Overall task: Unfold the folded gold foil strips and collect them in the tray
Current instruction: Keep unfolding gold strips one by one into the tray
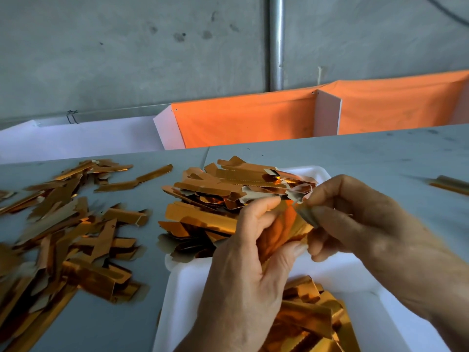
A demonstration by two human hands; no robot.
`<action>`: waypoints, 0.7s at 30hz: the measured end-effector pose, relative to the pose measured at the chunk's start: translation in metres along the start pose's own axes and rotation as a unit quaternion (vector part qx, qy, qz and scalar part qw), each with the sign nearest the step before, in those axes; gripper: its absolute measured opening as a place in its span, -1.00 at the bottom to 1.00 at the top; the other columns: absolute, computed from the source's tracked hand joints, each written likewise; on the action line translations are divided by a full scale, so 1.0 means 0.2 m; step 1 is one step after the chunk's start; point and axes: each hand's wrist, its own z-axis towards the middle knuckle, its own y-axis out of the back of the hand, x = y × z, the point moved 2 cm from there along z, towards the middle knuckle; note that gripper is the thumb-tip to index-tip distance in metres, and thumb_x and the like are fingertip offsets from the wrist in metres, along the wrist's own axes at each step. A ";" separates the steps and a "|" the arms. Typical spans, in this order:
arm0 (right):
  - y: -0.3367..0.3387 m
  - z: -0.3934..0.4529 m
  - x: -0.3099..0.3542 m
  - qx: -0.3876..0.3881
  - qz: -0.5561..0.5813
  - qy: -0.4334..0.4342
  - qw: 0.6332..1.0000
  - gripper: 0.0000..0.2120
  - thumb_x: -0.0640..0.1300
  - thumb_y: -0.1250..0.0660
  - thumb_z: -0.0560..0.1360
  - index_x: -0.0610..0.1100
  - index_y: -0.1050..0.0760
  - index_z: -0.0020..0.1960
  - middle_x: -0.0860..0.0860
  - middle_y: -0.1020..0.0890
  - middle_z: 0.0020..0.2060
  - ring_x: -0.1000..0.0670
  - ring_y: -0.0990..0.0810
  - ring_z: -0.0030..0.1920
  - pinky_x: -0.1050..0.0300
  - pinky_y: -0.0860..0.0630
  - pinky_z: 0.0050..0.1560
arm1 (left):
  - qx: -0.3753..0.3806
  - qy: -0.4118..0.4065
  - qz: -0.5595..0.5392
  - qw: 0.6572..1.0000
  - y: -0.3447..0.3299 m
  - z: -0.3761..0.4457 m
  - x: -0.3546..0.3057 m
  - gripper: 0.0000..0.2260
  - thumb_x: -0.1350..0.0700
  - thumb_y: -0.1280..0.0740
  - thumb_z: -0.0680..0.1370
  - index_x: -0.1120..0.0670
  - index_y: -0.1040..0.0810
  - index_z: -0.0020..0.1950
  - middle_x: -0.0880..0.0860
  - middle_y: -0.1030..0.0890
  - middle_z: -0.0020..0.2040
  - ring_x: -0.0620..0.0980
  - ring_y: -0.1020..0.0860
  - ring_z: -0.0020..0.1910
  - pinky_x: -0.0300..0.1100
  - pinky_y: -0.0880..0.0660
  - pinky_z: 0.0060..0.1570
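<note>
Both my hands hold one gold foil strip [286, 227] above the white tray [187, 283]. My left hand [243, 270] grips its lower part between thumb and fingers. My right hand [355, 224] pinches its upper flap. Several gold strips [309, 318] lie in the near part of the tray, and a stack of strips [223, 194] covers its far end. A loose pile of folded gold strips [66, 229] is spread over the grey table [142, 323] to the left.
One more gold strip [449, 185] lies at the table's right edge. Behind the table stand white panels with orange cloth [243, 120], a grey concrete wall and a metal pipe [276, 41].
</note>
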 end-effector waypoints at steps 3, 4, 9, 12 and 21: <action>0.00 0.00 0.00 -0.005 0.062 -0.030 0.998 -0.90 0.00 -0.33 0.40 -0.01 -0.57 -0.20 -0.07 -0.60 -0.42 -0.01 -0.58 -0.43 0.24 -0.52 -0.36 | 0.007 0.001 0.028 1.000 0.00 -0.01 0.01 -0.62 -0.18 -0.29 0.44 -0.33 -0.36 0.25 -0.31 -0.56 0.12 -0.42 -0.47 0.14 -0.58 -0.36 0.01; 0.00 0.00 -0.01 0.002 0.071 -0.041 0.997 -0.82 0.07 -0.32 0.37 -0.03 -0.59 -0.20 -0.06 -0.58 -0.43 0.00 -0.55 -0.44 0.25 -0.51 -0.36 | 0.009 -0.001 0.037 0.999 0.00 -0.01 0.01 -0.63 -0.20 -0.29 0.43 -0.36 -0.35 0.23 -0.31 -0.56 0.10 -0.43 -0.46 0.13 -0.60 -0.35 -0.01; 0.02 0.00 -0.03 0.047 0.164 -0.094 0.981 -0.84 0.01 -0.35 0.35 -0.06 -0.61 -0.27 -0.08 -0.49 -0.42 0.03 -0.45 -0.49 0.28 -0.44 -0.45 | 0.031 -0.013 0.037 0.999 0.00 -0.01 0.00 -0.64 -0.23 -0.29 0.45 -0.36 -0.36 0.22 -0.30 -0.55 0.09 -0.40 -0.48 0.13 -0.58 -0.37 -0.02; 0.03 0.00 -0.03 0.082 0.227 -0.112 0.964 -0.89 -0.06 -0.46 0.38 -0.10 -0.62 -0.17 -0.05 -0.53 -0.39 0.05 -0.44 -0.50 0.27 -0.44 -0.48 | 0.044 -0.015 0.033 0.998 0.00 -0.01 0.00 -0.64 -0.25 -0.23 0.44 -0.36 -0.36 0.24 -0.26 -0.57 0.09 -0.35 -0.50 0.13 -0.54 -0.41 -0.02; 0.04 0.01 -0.03 0.112 0.241 -0.117 0.957 -0.81 -0.13 -0.43 0.35 -0.19 -0.62 -0.08 -0.07 -0.54 -0.34 0.06 -0.45 -0.49 0.28 -0.45 -0.46 | 0.059 -0.010 -0.016 0.998 0.01 0.00 -0.02 -0.66 -0.18 -0.27 0.45 -0.31 -0.38 0.22 -0.29 -0.58 0.11 -0.34 -0.53 0.12 -0.52 -0.42 0.01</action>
